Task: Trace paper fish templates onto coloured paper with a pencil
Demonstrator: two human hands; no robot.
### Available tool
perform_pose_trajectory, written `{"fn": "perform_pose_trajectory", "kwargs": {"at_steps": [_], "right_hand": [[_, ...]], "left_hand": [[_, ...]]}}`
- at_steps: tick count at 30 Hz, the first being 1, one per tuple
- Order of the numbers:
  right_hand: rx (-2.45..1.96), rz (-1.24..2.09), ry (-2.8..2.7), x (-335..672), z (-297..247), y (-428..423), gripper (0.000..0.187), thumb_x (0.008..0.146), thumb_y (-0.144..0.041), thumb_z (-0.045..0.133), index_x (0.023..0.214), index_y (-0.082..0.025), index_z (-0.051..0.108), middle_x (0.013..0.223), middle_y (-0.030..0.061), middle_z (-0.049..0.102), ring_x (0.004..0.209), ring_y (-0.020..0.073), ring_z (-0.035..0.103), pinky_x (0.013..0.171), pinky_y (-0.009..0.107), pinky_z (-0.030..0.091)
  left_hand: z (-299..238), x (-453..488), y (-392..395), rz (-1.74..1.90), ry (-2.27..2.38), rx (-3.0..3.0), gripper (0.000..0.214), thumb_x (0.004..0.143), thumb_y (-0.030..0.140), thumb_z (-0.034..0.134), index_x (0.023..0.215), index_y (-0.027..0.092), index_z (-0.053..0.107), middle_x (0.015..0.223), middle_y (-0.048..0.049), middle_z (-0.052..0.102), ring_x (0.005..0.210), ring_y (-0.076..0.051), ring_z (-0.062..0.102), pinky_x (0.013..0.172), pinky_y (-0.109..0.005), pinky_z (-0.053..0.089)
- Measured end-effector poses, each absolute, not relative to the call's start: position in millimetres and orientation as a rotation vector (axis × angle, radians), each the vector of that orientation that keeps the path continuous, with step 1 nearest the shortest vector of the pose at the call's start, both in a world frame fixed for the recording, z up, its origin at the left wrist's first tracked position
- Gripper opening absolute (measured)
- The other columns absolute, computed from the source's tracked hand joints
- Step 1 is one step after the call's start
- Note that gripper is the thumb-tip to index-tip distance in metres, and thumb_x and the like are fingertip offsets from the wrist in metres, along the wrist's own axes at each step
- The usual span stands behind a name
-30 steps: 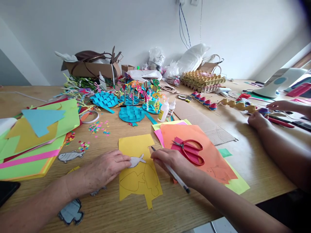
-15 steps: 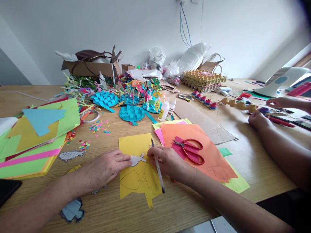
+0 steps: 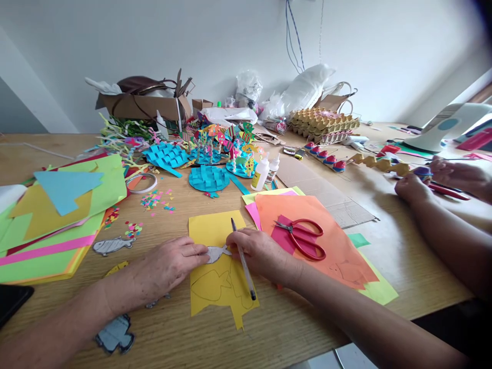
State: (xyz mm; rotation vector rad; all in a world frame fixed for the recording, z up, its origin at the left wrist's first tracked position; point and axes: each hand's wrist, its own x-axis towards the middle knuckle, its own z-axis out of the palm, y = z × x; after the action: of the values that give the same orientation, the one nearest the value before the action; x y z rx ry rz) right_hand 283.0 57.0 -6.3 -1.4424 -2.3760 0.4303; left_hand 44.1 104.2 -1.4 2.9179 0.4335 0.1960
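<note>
A yellow sheet of paper [image 3: 215, 225] with pencil-like fish outlines lies flat in front of me. On it rests a small grey-white paper fish cutout [image 3: 215, 253]. My left hand [image 3: 171, 264] presses the cutout's left end down, fingers together and covering it. My right hand [image 3: 257, 251] has a clear ballpoint pen [image 3: 244, 264] between its fingers, the black end pointing toward me. Its fingertips are at the fish's tail. Red-handled scissors [image 3: 303, 238] lie to the right on orange paper [image 3: 326, 251], out of both hands.
Grey fish cutouts [image 3: 111, 246] and coloured paper [image 3: 65, 215] lie left. Glue bottles [image 3: 261, 174], woven blue paper pieces [image 3: 209, 178] and confetti [image 3: 156, 200] are farther back. At right, another person's hands [image 3: 413, 189] work on a painted egg-carton strip [image 3: 384, 164].
My right hand has shifted slightly left with the pen, its fingertips now closer over the fish's tail. My left hand stays put. The other person's far hand has moved nearer the egg-carton strip.
</note>
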Motion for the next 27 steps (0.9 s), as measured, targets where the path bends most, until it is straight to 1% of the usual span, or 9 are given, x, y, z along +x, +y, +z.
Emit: {"fn": "perform_pose_trajectory", "kwargs": {"at_steps": [6,9,13,16,20,24,27], "right_hand": [[-1.45,0.439,-2.372,281,-8,59,0.015,0.08,-0.008,0.059,0.091,-0.016,0.063,0.083,0.007,0.068,0.076,0.0192,0.062,0.064,0.026,0.043],[-1.452,0.464,-2.366,282,-4,59,0.015,0.079,-0.008,0.061,0.09,-0.016,0.063,0.083,0.0064,0.069,0.076,0.0186,0.062,0.064,0.025,0.043],[-1.461,0.505,-2.334,283,5,61,0.018,0.077,-0.008,0.065,0.093,-0.017,0.062,0.086,0.0044,0.069,0.075,0.0155,0.063,0.062,0.022,0.044],[-1.455,0.526,-2.346,280,8,65,0.018,0.078,-0.008,0.064,0.094,-0.017,0.062,0.089,0.0051,0.069,0.077,0.0158,0.063,0.063,0.022,0.044],[-1.429,0.56,-2.414,272,6,68,0.018,0.079,-0.004,0.058,0.09,-0.016,0.064,0.086,0.0068,0.07,0.078,0.0183,0.063,0.067,0.025,0.045],[-1.431,0.556,-2.434,271,4,67,0.02,0.079,-0.003,0.056,0.093,-0.015,0.064,0.088,0.0088,0.069,0.08,0.02,0.062,0.068,0.027,0.044],[-1.435,0.561,-2.424,272,3,67,0.019,0.08,-0.004,0.056,0.092,-0.016,0.064,0.087,0.0079,0.069,0.08,0.0193,0.062,0.068,0.026,0.044]], "left_hand": [[-2,43,104,0.198,0.423,2.91,0.038,0.086,0.002,0.041,0.115,0.017,0.059,0.116,-0.0073,0.063,0.103,-0.022,0.056,0.086,-0.033,0.048],[-4,42,106,0.214,0.413,2.885,0.038,0.087,0.004,0.04,0.117,0.019,0.059,0.117,-0.0067,0.062,0.103,-0.021,0.055,0.087,-0.032,0.047],[-6,41,110,0.192,0.422,2.825,0.036,0.09,0.009,0.042,0.118,0.023,0.058,0.118,-0.0047,0.061,0.105,-0.02,0.055,0.09,-0.032,0.044],[-2,42,112,0.169,0.411,2.757,0.035,0.091,0.009,0.039,0.116,0.024,0.059,0.115,-0.0036,0.062,0.105,-0.018,0.055,0.091,-0.03,0.043],[7,45,116,0.157,0.432,2.654,0.037,0.091,0.005,0.032,0.108,0.019,0.061,0.109,-0.0049,0.064,0.102,-0.017,0.057,0.089,-0.027,0.043],[15,50,121,0.079,0.444,2.587,0.035,0.092,0.007,0.033,0.107,0.02,0.062,0.11,-0.0039,0.063,0.102,-0.015,0.056,0.088,-0.025,0.042],[19,54,123,0.031,0.461,2.578,0.035,0.092,0.006,0.033,0.104,0.02,0.063,0.105,-0.0034,0.063,0.098,-0.015,0.057,0.085,-0.024,0.043]]}}
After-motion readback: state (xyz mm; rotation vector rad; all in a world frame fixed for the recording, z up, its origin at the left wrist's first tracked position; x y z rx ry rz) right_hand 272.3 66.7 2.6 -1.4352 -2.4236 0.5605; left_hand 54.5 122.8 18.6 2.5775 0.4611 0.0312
